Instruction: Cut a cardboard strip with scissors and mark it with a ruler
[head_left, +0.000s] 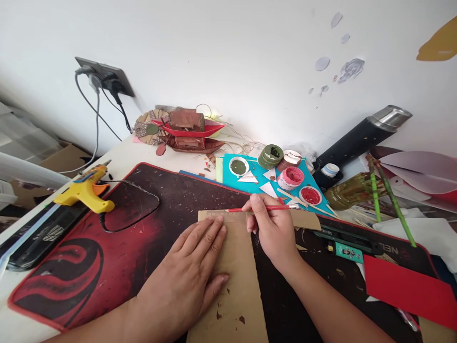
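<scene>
A long strip of brown cardboard [238,267] lies on the dark red-edged mat [153,200], with a few dark flecks near its lower part. Across its far end is a clear ruler [232,216]. My left hand [194,262] rests flat on the cardboard, fingers extended, its fingertips on the ruler's left part. In my right hand [273,226] is a red pencil [235,209], held nearly level, its tip pointing left just above the ruler. Another cardboard piece [307,220] extends to the right behind my right hand.
A yellow glue gun [85,190] sits at the left. Open paint jars [291,177] stand on a blue sheet [228,178] at the back. Model boats [189,128] are by the wall. A black flask [357,138] and red card [407,288] are at right.
</scene>
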